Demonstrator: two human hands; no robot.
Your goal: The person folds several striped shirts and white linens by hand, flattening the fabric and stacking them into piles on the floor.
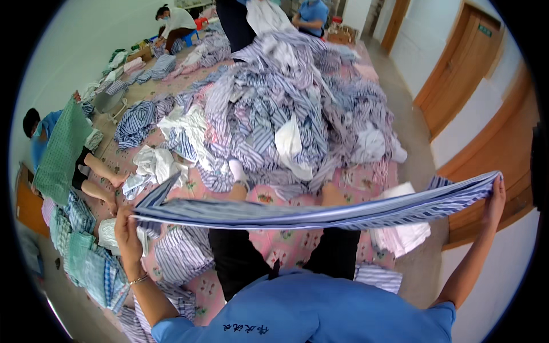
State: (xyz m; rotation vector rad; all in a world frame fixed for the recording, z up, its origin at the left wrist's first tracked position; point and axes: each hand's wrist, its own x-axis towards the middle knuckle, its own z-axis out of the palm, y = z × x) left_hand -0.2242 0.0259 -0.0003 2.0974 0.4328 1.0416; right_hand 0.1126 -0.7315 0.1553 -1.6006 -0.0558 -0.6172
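Your view holds one sign: a small green rectangular door sign (485, 30) high on the brown wooden door (457, 68), upper right. You have no packages or screens.

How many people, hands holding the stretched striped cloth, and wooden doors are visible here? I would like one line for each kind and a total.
Other people in the room: 4 (one at the left behind a green checked cloth, three at the far end)
Hands on the striped cloth: 2 (left hand, right hand)
Wooden doors: 3, such as the nearest door
Total: 9
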